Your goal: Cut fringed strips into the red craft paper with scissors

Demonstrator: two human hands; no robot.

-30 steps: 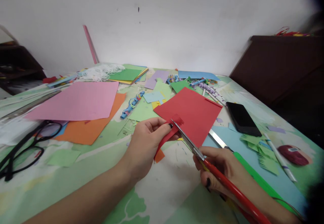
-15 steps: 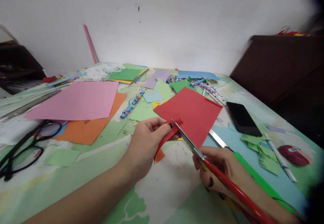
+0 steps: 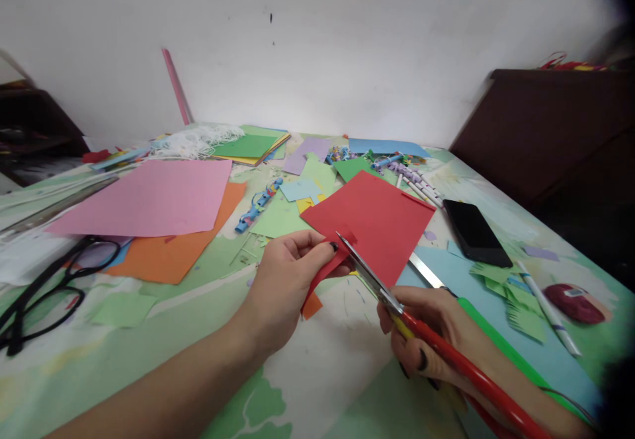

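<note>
My left hand (image 3: 285,280) pinches a small red paper strip (image 3: 325,264) with a fringed top edge, held just above the table. My right hand (image 3: 431,333) grips red-handled scissors (image 3: 397,307); their blades reach up and left to the strip's fringe beside my left thumb. A larger red sheet (image 3: 374,221) lies flat behind the strip.
Pink sheet (image 3: 153,198) over an orange sheet (image 3: 173,254) at left, black glasses (image 3: 44,287) at far left. A black phone (image 3: 473,231), white pen (image 3: 548,310), red object (image 3: 575,301), green paper scraps and a light blue sheet (image 3: 461,274) lie at right. Dark cabinet (image 3: 560,128) right.
The scissor blades stay at the strip's fringe. My right hand's fingers have shifted slightly on the handles. My left hand holds still.
</note>
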